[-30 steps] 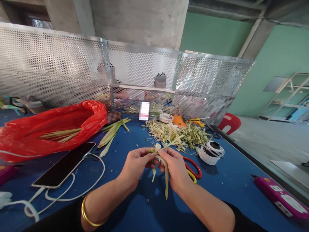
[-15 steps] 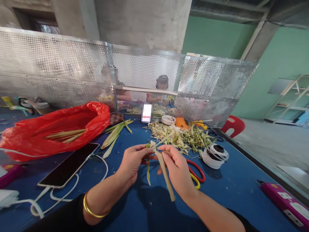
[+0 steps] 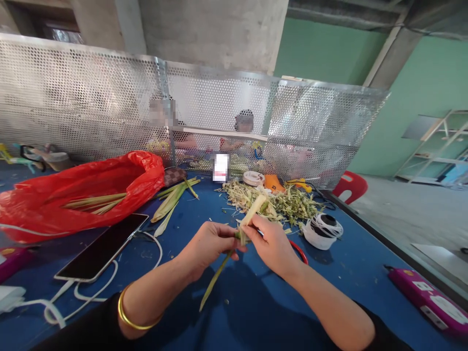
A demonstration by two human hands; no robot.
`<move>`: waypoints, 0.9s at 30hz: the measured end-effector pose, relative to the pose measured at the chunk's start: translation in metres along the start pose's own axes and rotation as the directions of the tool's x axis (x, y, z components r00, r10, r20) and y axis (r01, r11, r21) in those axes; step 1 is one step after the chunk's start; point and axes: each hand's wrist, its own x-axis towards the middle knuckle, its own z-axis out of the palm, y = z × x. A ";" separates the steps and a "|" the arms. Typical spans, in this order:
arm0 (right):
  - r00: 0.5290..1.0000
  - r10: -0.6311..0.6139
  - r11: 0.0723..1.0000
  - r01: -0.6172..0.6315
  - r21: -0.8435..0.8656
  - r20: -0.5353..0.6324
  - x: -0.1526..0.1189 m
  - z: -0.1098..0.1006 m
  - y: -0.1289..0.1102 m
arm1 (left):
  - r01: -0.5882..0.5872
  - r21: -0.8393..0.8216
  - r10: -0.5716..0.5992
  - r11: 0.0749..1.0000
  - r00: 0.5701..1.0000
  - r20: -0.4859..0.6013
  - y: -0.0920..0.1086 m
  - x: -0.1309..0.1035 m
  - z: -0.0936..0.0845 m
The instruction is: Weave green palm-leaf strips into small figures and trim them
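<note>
My left hand (image 3: 215, 239) is closed in a pinch around a green strip of plant leaf (image 3: 215, 280), whose long narrow tail hangs down toward the blue table. Against it, my right hand (image 3: 268, 239) pinches a pale, dry husk strip (image 3: 253, 212), its broad end pointing up and away from me. The two strips meet between my fingertips, and how they are joined there is hidden. Partly covered by my right hand, red-handled scissors (image 3: 299, 251) lie on the table. Just beyond my hands is a pile of husk scraps (image 3: 292, 204).
A red plastic bag (image 3: 87, 195) with long strips inside lies left, near a phone (image 3: 102, 248) with white cables. Loose leaves (image 3: 171, 202) sit behind. To the right are a spool of white cord (image 3: 323, 231) and a purple device (image 3: 426, 300). People sit beyond the perforated metal screen (image 3: 215, 92).
The pale strip has swung from hanging down to pointing up and away. The green strip's tail now slants lower left. My right hand covers more of the scissors; their yellow handle is hidden.
</note>
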 end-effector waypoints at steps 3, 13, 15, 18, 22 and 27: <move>0.998 0.066 0.995 -0.065 -0.077 0.000 -0.001 0.002 0.000 | 0.029 0.031 -0.030 0.999 0.999 0.029 0.002 0.000 -0.003; 0.959 0.275 0.960 -0.271 0.067 -0.066 0.000 0.013 0.006 | -0.004 -0.043 -0.001 0.999 0.993 -0.120 -0.004 0.000 0.008; 0.929 0.370 0.910 -0.355 0.214 -0.030 0.001 0.016 0.008 | -0.021 -0.055 0.009 0.998 0.979 -0.203 -0.008 0.001 0.011; 0.887 0.458 0.805 -0.444 0.394 0.062 0.002 0.017 0.009 | -0.036 -0.068 0.016 0.997 0.964 -0.267 -0.012 0.004 0.010; 0.888 0.392 0.760 -0.459 0.459 0.239 0.005 0.007 0.007 | -0.053 -0.120 0.015 0.991 0.956 -0.294 -0.011 0.008 0.000; 0.915 0.290 0.857 -0.379 0.350 0.280 0.009 -0.013 0.006 | -0.084 -0.133 0.042 0.988 0.956 -0.289 -0.003 0.010 -0.008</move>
